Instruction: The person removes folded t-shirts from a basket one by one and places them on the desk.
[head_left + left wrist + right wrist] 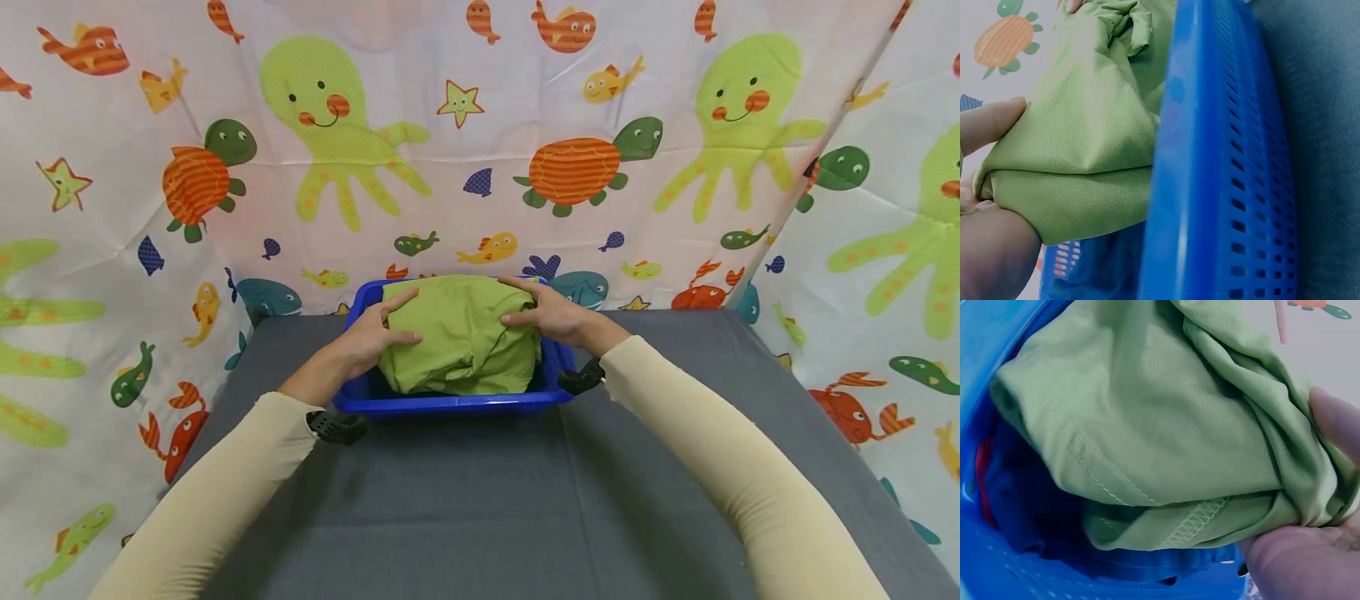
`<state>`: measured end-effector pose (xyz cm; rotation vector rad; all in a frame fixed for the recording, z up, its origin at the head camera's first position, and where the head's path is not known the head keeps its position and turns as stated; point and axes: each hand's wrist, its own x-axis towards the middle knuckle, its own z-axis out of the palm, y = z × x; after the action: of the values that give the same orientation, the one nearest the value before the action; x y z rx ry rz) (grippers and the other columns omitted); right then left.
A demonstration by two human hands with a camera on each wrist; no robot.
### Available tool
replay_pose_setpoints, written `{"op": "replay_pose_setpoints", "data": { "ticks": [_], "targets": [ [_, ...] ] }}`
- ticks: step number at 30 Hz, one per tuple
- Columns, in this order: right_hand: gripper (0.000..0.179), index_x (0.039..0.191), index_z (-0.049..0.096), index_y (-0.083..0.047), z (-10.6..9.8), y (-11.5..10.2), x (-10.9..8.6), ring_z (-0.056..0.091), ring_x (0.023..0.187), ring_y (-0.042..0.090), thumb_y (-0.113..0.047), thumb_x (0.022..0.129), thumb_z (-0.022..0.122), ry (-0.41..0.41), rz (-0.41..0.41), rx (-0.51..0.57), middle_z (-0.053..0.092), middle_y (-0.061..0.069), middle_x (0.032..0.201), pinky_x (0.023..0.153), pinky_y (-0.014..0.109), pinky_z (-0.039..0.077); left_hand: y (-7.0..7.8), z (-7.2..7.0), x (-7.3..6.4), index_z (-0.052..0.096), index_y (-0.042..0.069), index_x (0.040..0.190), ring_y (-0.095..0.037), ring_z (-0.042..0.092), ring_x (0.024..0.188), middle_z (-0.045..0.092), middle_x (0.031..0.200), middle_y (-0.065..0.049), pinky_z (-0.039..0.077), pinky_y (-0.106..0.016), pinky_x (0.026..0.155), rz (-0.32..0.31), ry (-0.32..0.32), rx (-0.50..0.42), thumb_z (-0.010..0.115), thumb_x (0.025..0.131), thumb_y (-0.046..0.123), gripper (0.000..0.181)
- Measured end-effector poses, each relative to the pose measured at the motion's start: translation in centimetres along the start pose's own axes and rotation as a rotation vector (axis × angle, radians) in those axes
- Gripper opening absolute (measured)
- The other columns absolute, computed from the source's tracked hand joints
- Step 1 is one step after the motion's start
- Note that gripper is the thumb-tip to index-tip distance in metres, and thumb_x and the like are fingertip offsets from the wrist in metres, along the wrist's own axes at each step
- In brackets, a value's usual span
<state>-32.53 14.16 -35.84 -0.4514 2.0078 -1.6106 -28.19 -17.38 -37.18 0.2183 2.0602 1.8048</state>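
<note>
A light green garment (457, 333) with stitched hems is bunched and folded over the blue plastic basket (450, 406). My left hand (363, 340) holds its left side, thumb on the near face and fingers toward the back. At the opposite side my right hand (561, 318) grips the cloth between thumb and fingers. The right wrist view shows loose folds of the garment (1166, 412) gathered at that thumb (1297, 562). Beneath it, dark blue cloth (1029, 494) lies in the basket, with a strip of red (984, 481) at the edge.
The basket's perforated side (1241, 187) stands on a grey cloth-covered table (465, 500). A curtain (480, 208) printed with sea animals hangs close behind it and along both sides. Dark bands (333, 427) sit at both wrists.
</note>
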Motion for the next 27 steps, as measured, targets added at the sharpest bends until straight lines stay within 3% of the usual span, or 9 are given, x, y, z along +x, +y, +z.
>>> {"op": "replay_pose_setpoints", "data": {
  "ticks": [5,14,18,24,27],
  "targets": [
    [0.079,0.164,0.017,-0.028,-0.6,-1.0,-0.7,0.059,0.119,0.023,-0.004,0.101,0.059,-0.019,-0.021,-0.019,0.034,0.017,0.157,0.092,0.031,0.056,1.0,0.2,-0.2,0.016,0.032,0.163,-0.015,0.064,0.116,0.043,0.157,-0.015,0.059,-0.029,0.087,0.006,-0.010,-0.021,0.062,0.096,-0.005,0.089],
    [0.080,0.164,0.014,-0.026,-2.0,-3.7,-1.7,0.048,0.134,0.030,-0.004,0.101,0.058,-0.003,-0.042,-0.058,0.028,0.017,0.161,0.102,0.036,0.049,3.4,1.0,-0.3,0.011,0.033,0.164,-0.034,0.044,0.143,0.028,0.165,-0.012,0.057,-0.028,0.090,0.050,-0.034,-0.044,0.061,0.096,-0.006,0.092],
    [0.079,0.164,0.016,-0.027,-2.5,-4.4,-2.1,0.049,0.132,0.028,-0.004,0.101,0.058,0.007,-0.049,-0.070,0.028,0.015,0.160,0.103,0.034,0.049,4.1,1.6,-0.3,0.010,0.032,0.164,-0.034,0.043,0.143,0.026,0.166,-0.012,0.056,-0.027,0.090,0.062,-0.053,-0.053,0.060,0.096,-0.007,0.092],
    [0.075,0.163,0.020,-0.027,-3.6,-5.3,-3.1,0.043,0.139,0.029,-0.007,0.102,0.058,0.068,-0.041,-0.123,0.028,0.015,0.161,0.115,0.044,0.039,5.2,2.6,0.2,0.011,0.030,0.164,-0.033,0.045,0.142,0.024,0.167,-0.010,0.056,-0.029,0.092,0.091,-0.059,-0.053,0.060,0.097,-0.005,0.091],
    [0.075,0.163,0.020,-0.025,-4.2,-5.8,-3.7,0.042,0.140,0.029,-0.006,0.101,0.058,0.077,-0.052,-0.131,0.028,0.015,0.162,0.115,0.045,0.039,6.0,3.2,0.3,0.011,0.030,0.164,-0.032,0.044,0.143,0.022,0.168,-0.009,0.054,-0.032,0.096,0.103,-0.063,-0.054,0.060,0.097,-0.005,0.090]
  ]
}}
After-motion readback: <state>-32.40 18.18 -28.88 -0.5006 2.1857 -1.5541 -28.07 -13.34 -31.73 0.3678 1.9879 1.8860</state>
